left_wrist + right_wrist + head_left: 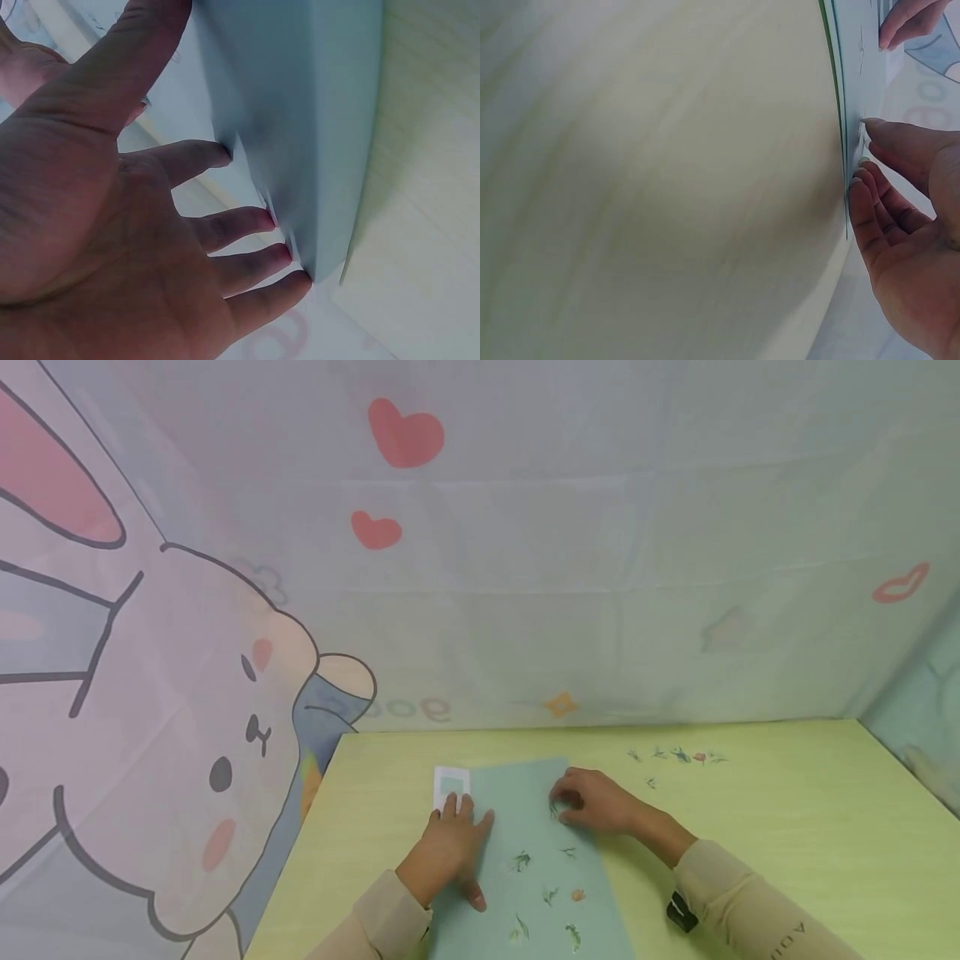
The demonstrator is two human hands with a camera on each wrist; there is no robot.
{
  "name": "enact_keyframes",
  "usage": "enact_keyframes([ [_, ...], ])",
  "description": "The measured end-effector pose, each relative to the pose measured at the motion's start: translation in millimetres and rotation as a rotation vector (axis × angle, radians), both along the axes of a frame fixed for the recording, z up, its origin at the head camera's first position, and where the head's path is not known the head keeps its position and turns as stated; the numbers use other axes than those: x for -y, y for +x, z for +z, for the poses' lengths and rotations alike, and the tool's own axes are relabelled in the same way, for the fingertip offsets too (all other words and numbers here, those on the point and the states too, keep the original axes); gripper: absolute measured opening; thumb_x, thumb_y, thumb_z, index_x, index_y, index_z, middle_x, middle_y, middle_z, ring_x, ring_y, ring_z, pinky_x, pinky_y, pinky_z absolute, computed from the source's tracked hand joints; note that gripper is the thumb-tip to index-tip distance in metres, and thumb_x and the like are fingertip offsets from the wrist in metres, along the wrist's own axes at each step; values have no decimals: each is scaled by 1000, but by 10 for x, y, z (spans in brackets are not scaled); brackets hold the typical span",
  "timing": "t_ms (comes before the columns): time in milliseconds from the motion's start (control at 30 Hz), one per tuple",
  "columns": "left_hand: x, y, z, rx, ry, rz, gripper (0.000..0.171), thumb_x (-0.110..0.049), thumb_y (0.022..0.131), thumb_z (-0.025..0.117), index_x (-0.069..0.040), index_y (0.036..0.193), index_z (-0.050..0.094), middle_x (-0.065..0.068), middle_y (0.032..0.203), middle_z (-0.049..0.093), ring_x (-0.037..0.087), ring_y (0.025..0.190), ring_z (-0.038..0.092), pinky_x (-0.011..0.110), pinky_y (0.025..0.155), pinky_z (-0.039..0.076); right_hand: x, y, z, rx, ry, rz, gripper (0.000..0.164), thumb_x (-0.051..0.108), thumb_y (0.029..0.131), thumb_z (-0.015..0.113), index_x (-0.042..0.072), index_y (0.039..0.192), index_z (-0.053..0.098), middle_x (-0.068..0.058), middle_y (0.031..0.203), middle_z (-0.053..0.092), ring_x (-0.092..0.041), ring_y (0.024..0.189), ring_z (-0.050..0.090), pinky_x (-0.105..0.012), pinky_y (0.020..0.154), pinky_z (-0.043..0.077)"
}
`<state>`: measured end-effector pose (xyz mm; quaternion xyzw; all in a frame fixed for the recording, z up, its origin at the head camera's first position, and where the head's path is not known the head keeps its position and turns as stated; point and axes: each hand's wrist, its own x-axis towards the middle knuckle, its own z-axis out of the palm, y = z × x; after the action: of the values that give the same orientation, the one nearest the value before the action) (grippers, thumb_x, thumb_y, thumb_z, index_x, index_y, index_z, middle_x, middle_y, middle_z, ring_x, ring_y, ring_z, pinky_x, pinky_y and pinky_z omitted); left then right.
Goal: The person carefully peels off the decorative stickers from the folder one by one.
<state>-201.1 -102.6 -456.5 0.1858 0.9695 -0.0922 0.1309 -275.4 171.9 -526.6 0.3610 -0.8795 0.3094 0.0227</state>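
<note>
A pale blue-green sheet (517,802) lies on the table with several small leaf and flower stickers on it. My left hand (452,852) rests on its left side, fingers spread, with the fingertips over the lower part of a white card (452,772) at the sheet's upper left edge. At the upper right part of the sheet, my right hand (600,802) holds a small green leaf sticker (553,811) between thumb and fingers, right at the paper surface. In the right wrist view, the right fingertips (860,174) touch near the sheet's edge.
Several more plant stickers (680,756) lie on the yellow-green table (787,827) at the back right. A small black object (681,912) is beside the right sleeve. A printed cloth (525,610) hangs behind the table and along the left side.
</note>
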Motion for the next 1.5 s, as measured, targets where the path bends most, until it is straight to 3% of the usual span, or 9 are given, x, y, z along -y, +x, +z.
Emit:
enact_keyframes([
  [467,8,-1,-21,1,8,1,130,-53,52,104,-15,161,47,24,168,33,47,156,26,60,120,34,15,6,15,9,-21,8,14,6,92,80,6,105,74,1,91,60,-9,81,52,-29,73,49],
  [833,11,-7,-39,-6,15,-11,130,-54,51,104,-14,161,48,24,167,34,47,156,28,60,120,36,29,-24,-24,76,-59,-8,11,4,94,76,7,103,70,-1,95,63,-11,85,56,-32,77,52],
  [1233,4,5,-19,-1,21,-10,130,-53,51,104,-14,161,47,24,168,33,47,156,26,61,120,34,122,-71,-48,-27,-41,-57,13,0,96,68,12,90,68,8,83,60,-7,75,53,-31,70,49],
  [1500,9,5,-10,-7,16,-8,129,-53,51,104,-13,161,48,25,167,33,47,156,27,61,120,35,135,-70,-55,-1,-54,-79,14,1,96,67,12,88,67,8,82,60,-7,74,52,-31,70,48],
])
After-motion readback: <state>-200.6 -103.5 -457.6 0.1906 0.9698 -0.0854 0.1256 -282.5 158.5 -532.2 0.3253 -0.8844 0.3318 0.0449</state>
